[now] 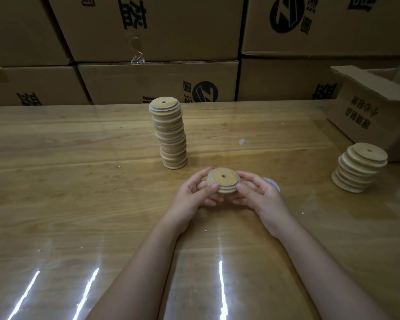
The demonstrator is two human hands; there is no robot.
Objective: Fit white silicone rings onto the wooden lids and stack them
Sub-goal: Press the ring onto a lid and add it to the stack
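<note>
A wooden lid (223,177) is held between both hands over the middle of the worktop (79,181). The grip of the left hand (194,192) and of the right hand (256,192) is closed on its rim, fingers curled, where a white silicone ring (226,188) is seen. A tall stack (170,132) of ringed lids (leaning slightly) stands just behind. A second stack (358,168) stands well to the right, beside an open carton (374,112).

The right hand (258,192) hides most of a white ring (273,184) lying behind it; its fingers and those of the left hand (195,192) cover the sides of the lid (223,179); the open carton (374,114) runs off the right edge; a pale speck (241,141) on the table (79,181) is too small to identify.
</note>
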